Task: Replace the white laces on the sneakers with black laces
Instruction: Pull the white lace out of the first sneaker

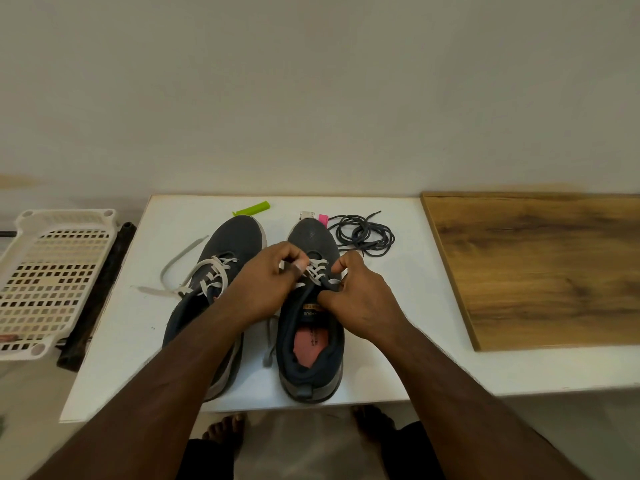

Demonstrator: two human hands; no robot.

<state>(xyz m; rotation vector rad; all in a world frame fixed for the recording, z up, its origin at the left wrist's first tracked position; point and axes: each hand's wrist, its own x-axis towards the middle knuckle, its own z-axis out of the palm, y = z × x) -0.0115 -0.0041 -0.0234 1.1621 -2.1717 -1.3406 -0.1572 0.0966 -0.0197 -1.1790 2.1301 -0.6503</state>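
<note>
Two dark grey sneakers stand side by side on a white table (381, 341), toes pointing away from me. The left sneaker (225, 251) has its white lace (180, 268) untied and trailing off to the left. My left hand (266, 285) pinches the white lace (317, 271) of the right sneaker (311, 348) at its upper eyelets. My right hand (360, 299) grips that shoe's tongue and right eyelet edge. A loose end of this lace hangs between the shoes. A coil of black laces (363, 233) lies just right of the right shoe's toe.
A green plastic piece (252, 208) and a pink-and-white tag (313, 216) lie behind the shoes. A wooden board (540, 265) covers the table's right part. A white perforated plastic tray (52, 282) sits off the table's left edge. My bare feet show below.
</note>
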